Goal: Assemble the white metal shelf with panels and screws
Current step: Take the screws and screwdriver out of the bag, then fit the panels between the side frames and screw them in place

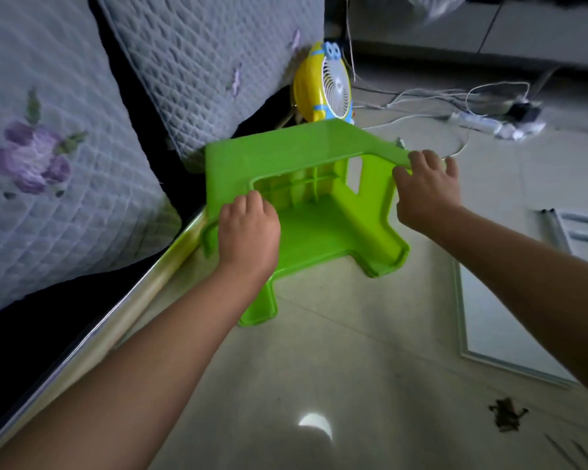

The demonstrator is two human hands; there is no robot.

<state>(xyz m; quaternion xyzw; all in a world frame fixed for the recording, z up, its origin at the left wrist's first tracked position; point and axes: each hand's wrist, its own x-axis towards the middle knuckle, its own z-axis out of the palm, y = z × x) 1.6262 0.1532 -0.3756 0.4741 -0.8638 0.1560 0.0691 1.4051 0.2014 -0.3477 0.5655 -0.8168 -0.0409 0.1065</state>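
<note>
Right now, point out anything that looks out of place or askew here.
The green plastic stool is tipped on its side, its ribbed underside facing the camera, gripped by the left hand and right hand. A small dark pile, perhaps screws, lies loose on the floor near the white panel.

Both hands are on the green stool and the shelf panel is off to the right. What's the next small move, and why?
Probably set the green stool down on its legs on the floor. It is tipped, its ribbed underside facing the camera, gripped by the left hand and right hand, while the white panel lies untouched.
</note>
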